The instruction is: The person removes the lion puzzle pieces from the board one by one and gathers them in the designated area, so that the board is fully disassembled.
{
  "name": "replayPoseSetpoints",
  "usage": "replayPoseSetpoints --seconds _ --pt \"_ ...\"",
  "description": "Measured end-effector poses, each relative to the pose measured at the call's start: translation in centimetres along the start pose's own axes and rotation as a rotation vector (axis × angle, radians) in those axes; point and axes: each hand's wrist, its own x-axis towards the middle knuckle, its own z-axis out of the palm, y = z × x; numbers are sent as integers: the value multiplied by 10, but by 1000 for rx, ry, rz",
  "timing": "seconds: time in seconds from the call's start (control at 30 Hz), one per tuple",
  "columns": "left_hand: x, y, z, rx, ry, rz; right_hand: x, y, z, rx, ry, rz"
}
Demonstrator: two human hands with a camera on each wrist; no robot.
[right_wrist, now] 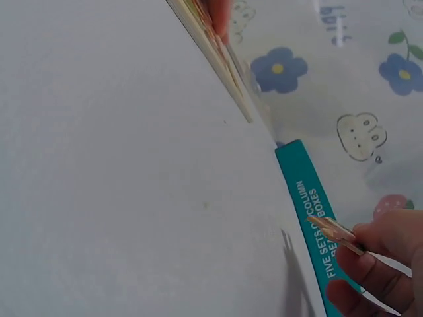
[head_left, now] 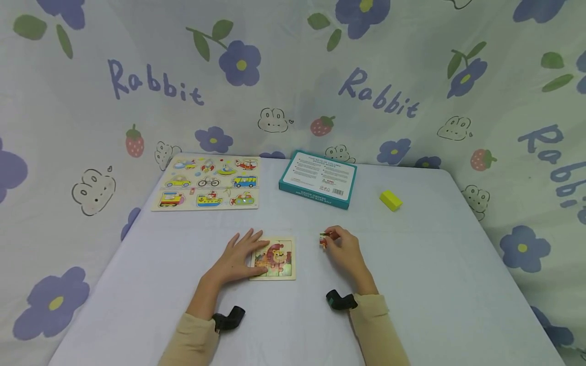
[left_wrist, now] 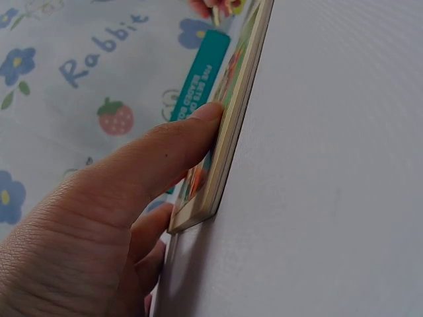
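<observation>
A small square wooden puzzle (head_left: pixel 287 277) with a lion picture lies flat in front of the person. The left hand (head_left: pixel 233 259) rests on its left side with spread fingers, the thumb on the near edge, also seen in the left wrist view on the frame (left_wrist: pixel 210 191). To the right of the puzzle, the right hand (head_left: pixel 347 254) pinches a small puzzle piece (head_left: pixel 323 241) between thumb and fingertips, above the table. In the right wrist view the piece (right_wrist: pixel 334 232) shows edge-on in the fingers of the right hand (right_wrist: pixel 383 264).
A larger wooden board (head_left: pixel 206 197) with vehicle pictures lies at the back left. Behind the puzzle and to its right is a teal box (head_left: pixel 318 179). A yellow block (head_left: pixel 391 200) sits at the back right of the white-covered table (head_left: pixel 439 284).
</observation>
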Motion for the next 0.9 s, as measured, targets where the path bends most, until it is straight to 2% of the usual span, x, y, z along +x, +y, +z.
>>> replayPoseSetpoints --seconds 0.4,0.73,0.9 --pt "0 1 0 0 -5 -8 1 12 -4 -77 5 -15" --pt "0 1 0 1 -1 -4 2 16 -6 -226 99 -25" --pt "0 1 0 -4 -4 -7 2 17 -8 -282 113 0"
